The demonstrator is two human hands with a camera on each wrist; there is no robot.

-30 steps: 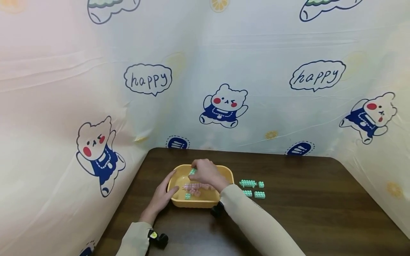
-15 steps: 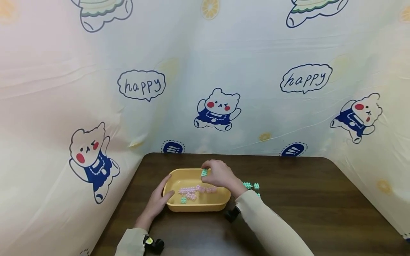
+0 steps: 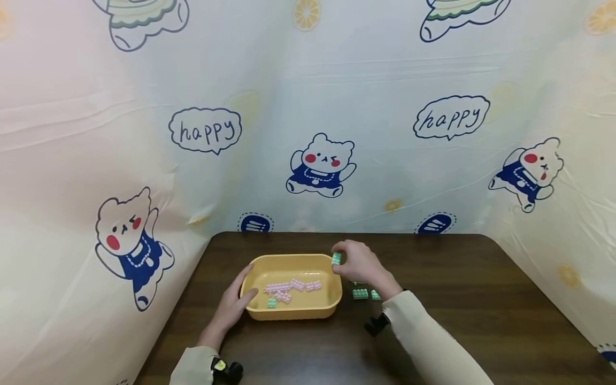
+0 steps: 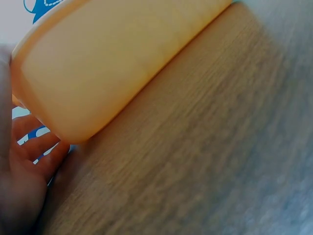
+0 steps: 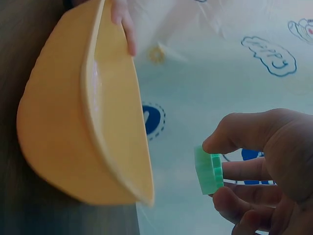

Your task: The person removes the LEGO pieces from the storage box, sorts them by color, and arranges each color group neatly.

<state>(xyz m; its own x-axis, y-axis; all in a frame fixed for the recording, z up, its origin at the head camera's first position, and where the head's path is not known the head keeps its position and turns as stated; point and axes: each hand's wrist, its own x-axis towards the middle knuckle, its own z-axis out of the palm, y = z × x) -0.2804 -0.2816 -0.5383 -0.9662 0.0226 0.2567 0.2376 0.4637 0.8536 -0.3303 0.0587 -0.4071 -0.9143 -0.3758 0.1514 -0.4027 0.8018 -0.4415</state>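
Note:
A yellow plastic basin (image 3: 293, 314) stands on the table. My left hand (image 3: 231, 306) grips its left end, the thumb over the rim and the fingers along the outside; in the left wrist view these fingers (image 4: 41, 147) lie against the basin's outer corner. My right hand (image 3: 363, 263) pinches a mint-green toy brick (image 5: 208, 171) between thumb and fingers, just above the basin's right rim. Inside the basin lie several pink toy bricks (image 3: 279, 287) and one small green brick (image 3: 271, 303).
More green bricks (image 3: 360, 294) lie on the dark wooden table (image 3: 447, 299) right of the basin, partly hidden by my right hand and wrist. A pale printed curtain (image 3: 260, 176) surrounds the table at the back and sides.
My right hand has lifted the green brick out of the basin and carried it right to the right rim. The left hand keeps its place on the basin. The head view has shifted slightly.

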